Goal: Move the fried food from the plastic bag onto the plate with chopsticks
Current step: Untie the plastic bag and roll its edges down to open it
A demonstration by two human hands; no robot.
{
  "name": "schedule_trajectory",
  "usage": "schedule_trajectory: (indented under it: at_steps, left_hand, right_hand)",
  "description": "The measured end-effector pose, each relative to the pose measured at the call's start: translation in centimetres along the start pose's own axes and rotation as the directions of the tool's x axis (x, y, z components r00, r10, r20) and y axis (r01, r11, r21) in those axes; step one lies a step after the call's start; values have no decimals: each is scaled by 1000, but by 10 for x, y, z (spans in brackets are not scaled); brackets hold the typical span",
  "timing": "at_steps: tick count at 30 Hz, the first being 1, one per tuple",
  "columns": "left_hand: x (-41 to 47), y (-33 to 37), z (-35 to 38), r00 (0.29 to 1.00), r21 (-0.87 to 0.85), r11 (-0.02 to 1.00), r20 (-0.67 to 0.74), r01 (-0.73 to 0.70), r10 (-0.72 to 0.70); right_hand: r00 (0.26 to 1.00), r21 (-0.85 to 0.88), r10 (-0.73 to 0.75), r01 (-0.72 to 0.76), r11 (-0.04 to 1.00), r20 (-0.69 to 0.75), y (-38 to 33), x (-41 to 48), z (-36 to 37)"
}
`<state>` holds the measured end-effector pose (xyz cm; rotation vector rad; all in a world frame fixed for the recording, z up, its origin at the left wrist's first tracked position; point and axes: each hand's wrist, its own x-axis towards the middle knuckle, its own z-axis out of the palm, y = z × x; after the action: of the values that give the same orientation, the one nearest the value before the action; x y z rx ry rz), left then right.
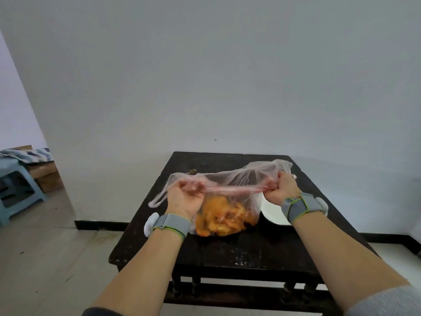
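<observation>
Fried food (221, 221) is piled in the clear plastic bag (239, 176), which is set on the dark surface (250, 247) beside the white plate (272, 213) and is gripped at its stretched rim by both the left hand (184, 199) and the right hand (281, 189).

Only a white sliver of the plate (274, 214) shows; the plastic bag (239, 179) and the right hand (281, 189) with its wrist hide the rest. The fried food (222, 220) blurs through the plastic, pieces indistinct. At far left, the edge cuts a blue stool (16, 185).
</observation>
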<state>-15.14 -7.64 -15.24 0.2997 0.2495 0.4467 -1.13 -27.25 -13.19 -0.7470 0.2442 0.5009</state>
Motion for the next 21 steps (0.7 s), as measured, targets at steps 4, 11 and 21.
schedule_trajectory:
  at_steps: [4, 11, 21]
  left_hand:
    - [-2, -3, -13, 990, 92, 995, -139, 43, -30]
    - [-25, -8, -17, 975, 237, 971, -223, 43, 11]
    - [-50, -24, -24, 936, 538, 840, -328, 71, 131]
  right_hand:
    - [998, -244, 42, -51, 968, -43, 13, 10, -24]
    - [995, -612, -69, 8, 791, -77, 3, -5, -33]
    - [1000, -981, 30, -6, 191, 0, -12, -39, -30]
